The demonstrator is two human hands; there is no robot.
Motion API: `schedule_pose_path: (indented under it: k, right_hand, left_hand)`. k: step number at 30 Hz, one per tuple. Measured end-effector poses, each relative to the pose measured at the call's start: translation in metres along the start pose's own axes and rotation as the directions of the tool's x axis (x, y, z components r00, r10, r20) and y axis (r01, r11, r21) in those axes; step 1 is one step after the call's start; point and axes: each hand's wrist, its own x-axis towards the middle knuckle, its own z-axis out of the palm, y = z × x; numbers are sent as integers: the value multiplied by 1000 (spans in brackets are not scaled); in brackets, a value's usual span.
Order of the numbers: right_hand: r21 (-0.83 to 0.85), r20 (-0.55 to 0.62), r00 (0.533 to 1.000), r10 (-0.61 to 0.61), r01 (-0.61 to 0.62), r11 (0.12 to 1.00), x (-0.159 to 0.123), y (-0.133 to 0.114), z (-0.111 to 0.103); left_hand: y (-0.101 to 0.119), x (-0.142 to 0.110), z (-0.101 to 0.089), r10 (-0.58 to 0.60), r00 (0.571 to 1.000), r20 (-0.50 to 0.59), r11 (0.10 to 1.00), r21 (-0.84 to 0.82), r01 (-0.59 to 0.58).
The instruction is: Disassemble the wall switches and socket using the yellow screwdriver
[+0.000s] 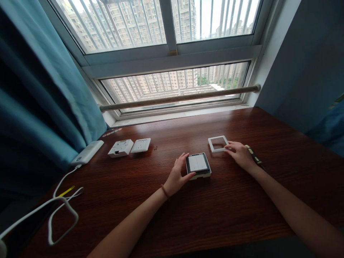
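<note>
A wall switch (198, 164) with two grey rocker keys and a dark surround lies on the dark wooden desk (188, 215). My left hand (177, 177) grips its left edge, thumb and fingers curled round it. A white square frame (218, 143) lies just beyond the switch to the right. My right hand (240, 153) rests flat beside that frame, its fingertips touching the frame's right edge. A dark-handled screwdriver (254, 155) with yellow marks lies under or right behind the right hand.
At the left back lie a white switch body (120, 148), a white socket plate (140, 145), two small screws (155, 147) and a white power bank (87, 152) with a looping white cable (60, 209). A teal curtain (40, 89) hangs left. A barred window (172, 53) stands behind.
</note>
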Motion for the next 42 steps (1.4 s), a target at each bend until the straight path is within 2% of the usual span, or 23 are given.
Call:
schedule_pose_path:
  k: [5, 15, 24, 26, 29, 34, 38, 42]
  right_hand:
    - [-50, 67, 998, -2, 5, 999, 5, 20, -2]
    - [-89, 156, 988, -6, 20, 996, 4, 26, 0]
    - [-138, 198, 980, 15, 12, 990, 8, 26, -7]
    - [-171, 169, 984, 57, -27, 985, 10, 29, -11]
    - [-253, 99, 979, 181, -151, 956, 12, 43, -20]
    - [-327, 69, 900, 430, -386, 862, 10, 78, -33]
    - [-265, 118, 841, 528, -486, 833, 10, 92, -36]
    - [-99, 70, 824, 563, -555, 826, 17, 85, -46]
  left_hand:
    - [2, 1, 0, -7, 1000, 1, 998, -62, 7]
    - [1, 1, -1, 20, 1000, 2, 993, -119, -20]
    - [-2, 2, -1, 69, 998, -5, 991, -117, -69]
    - [-3, 2, 0, 77, 997, -13, 990, -119, -78]
    - [-4, 2, 1, 88, 996, -24, 989, -119, -91]
    - [-7, 2, 2, 113, 993, -25, 990, -78, -115]
    - [-9, 5, 4, 133, 991, -17, 990, -39, -133]
    - [-3, 15, 3, 164, 987, 5, 986, 11, -164]
